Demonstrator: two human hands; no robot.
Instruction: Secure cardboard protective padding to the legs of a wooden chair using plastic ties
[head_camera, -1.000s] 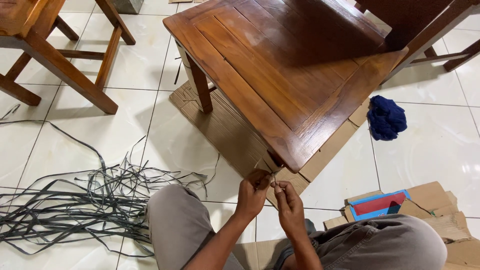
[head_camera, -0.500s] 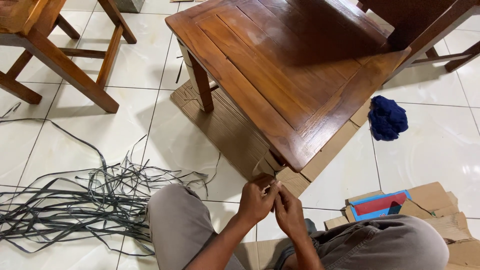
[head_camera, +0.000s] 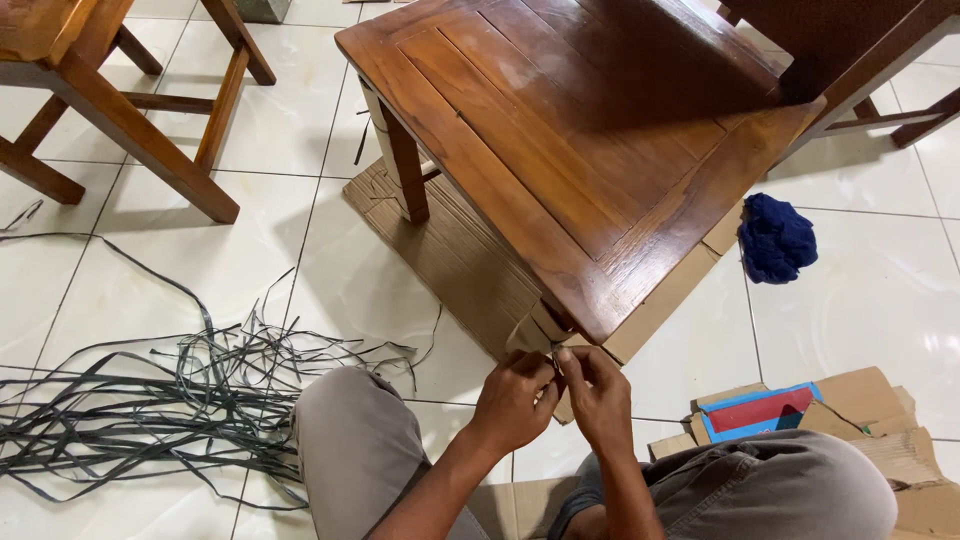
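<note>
On a white tiled floor (head_camera: 250, 260), seen from the head camera, the left hand (head_camera: 515, 400) and right hand (head_camera: 600, 395) meet, fingertips pinched together on what may be a thin strip; it is too small to tell. Just above the pinch stands the wooden table (head_camera: 570, 130) corner, on flattened cardboard (head_camera: 460, 260). Left of it lie dark strips (head_camera: 150, 400); up right, a blue cloth (head_camera: 777, 238).

Small cardboard wrap (head_camera: 532, 330) on wooden table's (head_camera: 560, 150) near corner leg, partly hidden.

Blue cloth (head_camera: 777, 238), dark strips (head_camera: 150, 400), second chair (head_camera: 110, 95)
</note>
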